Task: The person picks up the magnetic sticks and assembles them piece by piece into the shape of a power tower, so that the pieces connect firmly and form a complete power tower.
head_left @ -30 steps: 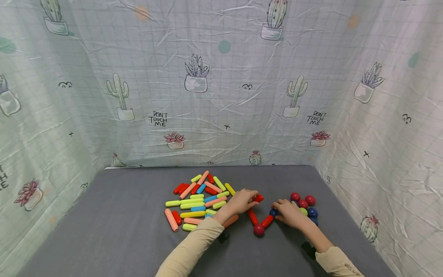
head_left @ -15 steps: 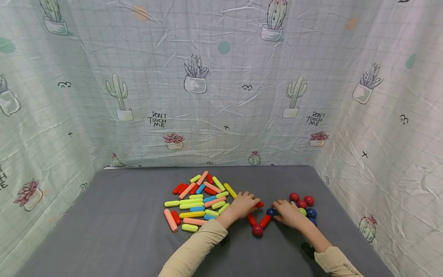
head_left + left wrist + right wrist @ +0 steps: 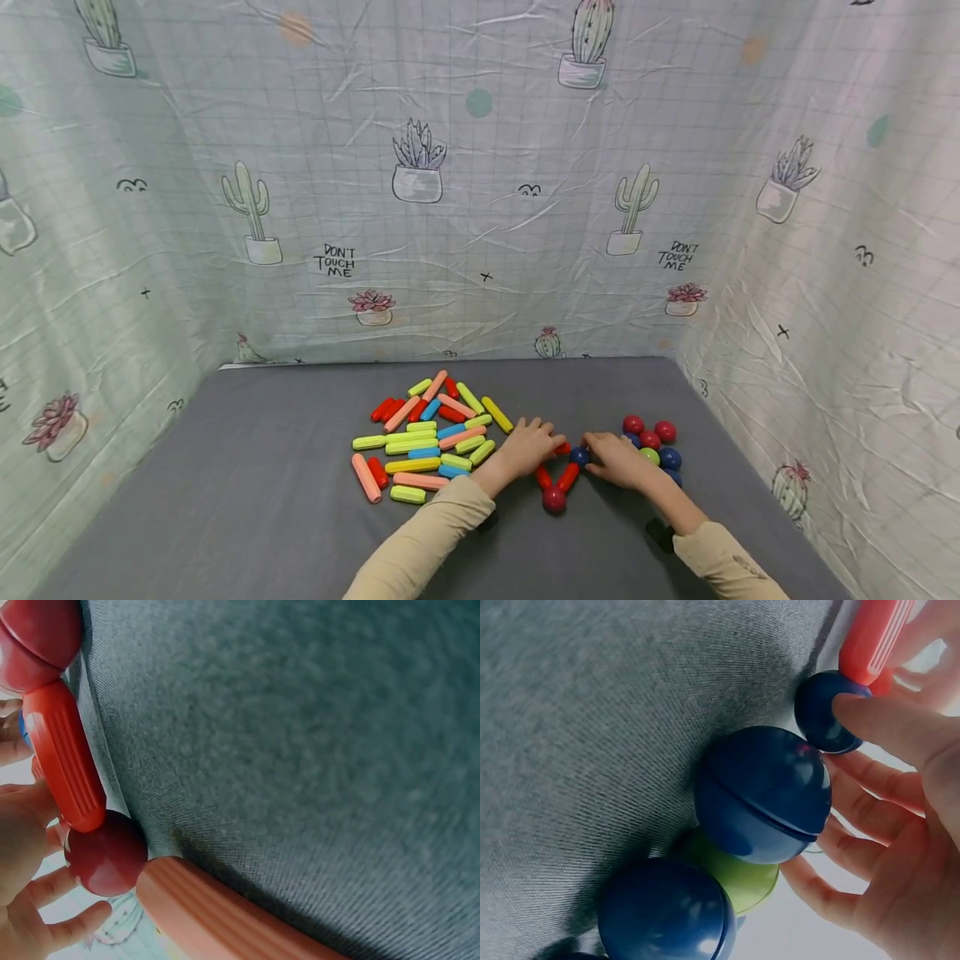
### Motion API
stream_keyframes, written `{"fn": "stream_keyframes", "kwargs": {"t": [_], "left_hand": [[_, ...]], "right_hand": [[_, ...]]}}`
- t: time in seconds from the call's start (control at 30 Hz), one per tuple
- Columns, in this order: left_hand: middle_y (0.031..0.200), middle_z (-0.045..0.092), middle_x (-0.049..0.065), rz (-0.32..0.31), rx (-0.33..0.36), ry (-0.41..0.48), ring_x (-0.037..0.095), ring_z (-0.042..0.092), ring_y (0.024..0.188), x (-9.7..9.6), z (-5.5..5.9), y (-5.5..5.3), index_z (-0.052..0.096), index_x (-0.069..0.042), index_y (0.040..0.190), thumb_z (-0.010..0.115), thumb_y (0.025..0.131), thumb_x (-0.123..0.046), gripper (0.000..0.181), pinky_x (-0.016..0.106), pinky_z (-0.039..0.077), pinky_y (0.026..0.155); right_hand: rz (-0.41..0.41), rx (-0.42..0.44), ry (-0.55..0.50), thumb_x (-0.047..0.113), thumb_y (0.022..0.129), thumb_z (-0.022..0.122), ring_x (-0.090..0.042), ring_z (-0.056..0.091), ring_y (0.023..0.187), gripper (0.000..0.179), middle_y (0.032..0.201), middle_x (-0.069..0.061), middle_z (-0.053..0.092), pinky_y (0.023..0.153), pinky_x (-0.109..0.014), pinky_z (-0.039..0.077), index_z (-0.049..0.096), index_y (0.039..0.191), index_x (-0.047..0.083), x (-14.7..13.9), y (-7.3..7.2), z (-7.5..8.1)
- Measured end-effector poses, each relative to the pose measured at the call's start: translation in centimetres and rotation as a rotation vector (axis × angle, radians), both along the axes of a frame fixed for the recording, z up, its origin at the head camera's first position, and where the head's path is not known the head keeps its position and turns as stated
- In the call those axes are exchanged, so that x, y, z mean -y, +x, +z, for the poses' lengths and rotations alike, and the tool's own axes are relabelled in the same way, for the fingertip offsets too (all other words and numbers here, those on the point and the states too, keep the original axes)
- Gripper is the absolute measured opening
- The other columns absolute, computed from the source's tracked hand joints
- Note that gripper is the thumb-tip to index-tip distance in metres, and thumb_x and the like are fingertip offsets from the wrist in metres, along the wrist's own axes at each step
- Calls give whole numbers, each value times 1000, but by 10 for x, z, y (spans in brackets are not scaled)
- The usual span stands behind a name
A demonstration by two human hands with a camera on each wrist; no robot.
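Note:
In the head view my left hand (image 3: 525,450) grips a short red stick (image 3: 561,449), mostly hidden by its fingers. That stick's free end is right at a blue ball (image 3: 580,456), which my right hand (image 3: 618,461) pinches between thumb and fingers. A second red stick (image 3: 567,477) runs from the blue ball to a red ball (image 3: 554,500) nearest me. From there a third red stick (image 3: 66,757) leads to another dark red ball (image 3: 106,853), beneath my left hand and close to its fingers in the left wrist view. Together they outline a small triangle.
Left of my hands lie many coloured sticks, among them a yellow one (image 3: 497,414) and a salmon one (image 3: 366,477). Loose balls, including a red (image 3: 665,431) and a green (image 3: 649,456), cluster beyond my right hand. A printed curtain (image 3: 480,317) encloses the grey table (image 3: 285,500).
The far red stick in my left hand has swung toward the blue ball. My right hand has shifted slightly left with the blue ball, bringing the two close together.

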State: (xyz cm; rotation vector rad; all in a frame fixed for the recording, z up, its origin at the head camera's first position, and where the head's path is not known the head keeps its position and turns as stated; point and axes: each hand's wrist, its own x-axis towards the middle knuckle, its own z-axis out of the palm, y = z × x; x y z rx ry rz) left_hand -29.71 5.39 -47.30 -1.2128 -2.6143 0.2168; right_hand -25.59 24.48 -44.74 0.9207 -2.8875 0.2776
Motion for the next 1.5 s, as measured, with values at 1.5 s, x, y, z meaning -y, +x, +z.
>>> {"fn": "stream_keyframes", "kwargs": {"t": [1.5], "left_hand": [[94, 62, -1, 16, -169, -46, 17, 56, 88, 103, 0, 14, 62, -20, 96, 59, 80, -44, 29, 34, 45, 74]], "right_hand": [[-37, -30, -1, 11, 76, 67, -24, 58, 86, 27, 96, -4, 62, 64, -39, 43, 60, 102, 12, 12, 0, -7]]}}
